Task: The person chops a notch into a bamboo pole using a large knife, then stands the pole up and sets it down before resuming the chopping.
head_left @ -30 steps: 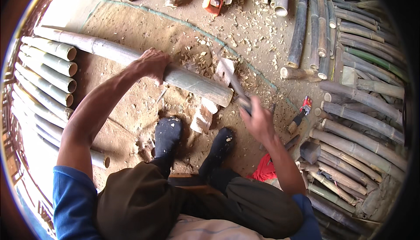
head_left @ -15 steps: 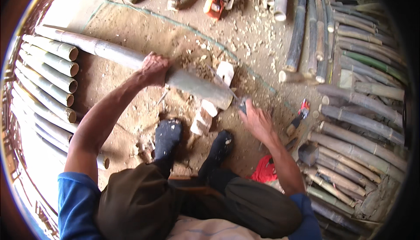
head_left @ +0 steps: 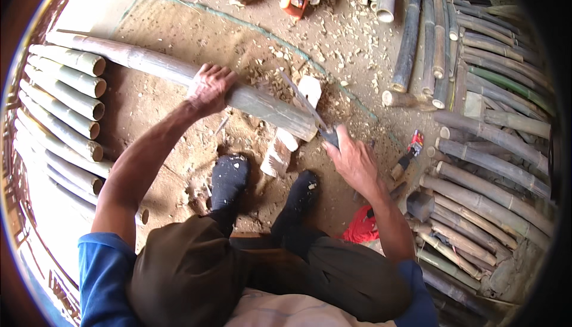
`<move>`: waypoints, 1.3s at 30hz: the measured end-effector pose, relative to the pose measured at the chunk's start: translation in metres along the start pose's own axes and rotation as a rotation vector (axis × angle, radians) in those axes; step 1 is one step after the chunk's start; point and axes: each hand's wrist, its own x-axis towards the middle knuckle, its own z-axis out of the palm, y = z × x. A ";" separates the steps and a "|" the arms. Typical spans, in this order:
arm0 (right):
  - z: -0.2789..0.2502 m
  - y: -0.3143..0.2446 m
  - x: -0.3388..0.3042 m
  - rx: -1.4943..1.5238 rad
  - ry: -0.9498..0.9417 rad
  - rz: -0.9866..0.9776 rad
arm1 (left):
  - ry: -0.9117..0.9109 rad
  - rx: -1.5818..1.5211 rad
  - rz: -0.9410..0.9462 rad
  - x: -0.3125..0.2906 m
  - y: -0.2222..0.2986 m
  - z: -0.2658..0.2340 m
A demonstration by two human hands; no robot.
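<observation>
While poles (head_left: 494,161) flank the littered floor (head_left: 345,35), the left hand (head_left: 211,88) clasps bamboo (head_left: 271,108), the right hand (head_left: 356,160) a knife (head_left: 318,119).

We've got the long pole (head_left: 265,107) lying across the block (head_left: 276,156), just beyond the feet (head_left: 230,178). Row of cut poles (head_left: 65,85) left, pile of poles (head_left: 491,205) right, cloth (head_left: 358,225) between right foot (head_left: 298,199) and pile

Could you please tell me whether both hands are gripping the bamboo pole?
No, only the left hand grips the bamboo pole, while the right hand holds a long-bladed tool.
</observation>
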 end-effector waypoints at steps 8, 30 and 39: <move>0.025 0.019 0.012 0.003 -0.018 0.119 | 0.105 0.010 0.035 -0.002 -0.001 0.002; -0.032 -0.038 -0.015 0.259 0.338 -0.138 | -0.231 -0.084 -0.051 0.006 -0.014 -0.006; -0.006 0.000 0.005 -0.053 0.009 -0.031 | -0.316 0.016 -0.079 0.011 -0.008 -0.005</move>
